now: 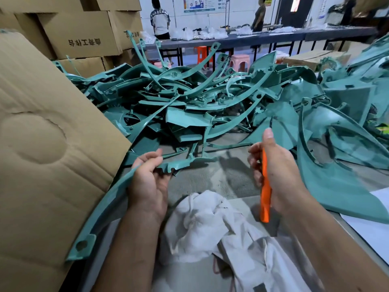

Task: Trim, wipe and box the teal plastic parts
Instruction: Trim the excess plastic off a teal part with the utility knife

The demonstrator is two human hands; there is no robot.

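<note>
While the left hand (150, 182) curls its fingers and thumb round a long curved teal strip (109, 199), that strip runs both ways out of the grasp: one end sweeps down and to the left of the palm, ending in a flat tab with a hole (83, 246) near the bottom of the view, and the other end pokes out past the fingertips to the right, jagged along its edge, reaching toward the pile. The strip's lower stretch lies against the flap of a cardboard box (48, 144) that stands just left of the hand.

Across from it, the right hand (280, 171) is clenched on an orange knife (265, 186). Its handle passes down through the fist and sticks out below the palm; the thumb points up along the top, and a thin dark blade shows just above the thumb tip. The knife and the strip are apart, with bare grey table (210, 182) between the two hands.

Below both wrists, a crumpled white cloth (210, 224) lies on the table, close to the forearms.

Beyond the fingertips, a tangled pile of teal parts (189, 102) covers the table, with larger teal panels (336, 169) spreading out to the right of the knife hand. Stacked cartons (84, 36) rise behind the box flap. Far back, two people stand at a long dark table (273, 36), with a pink stool (240, 62) below it.
</note>
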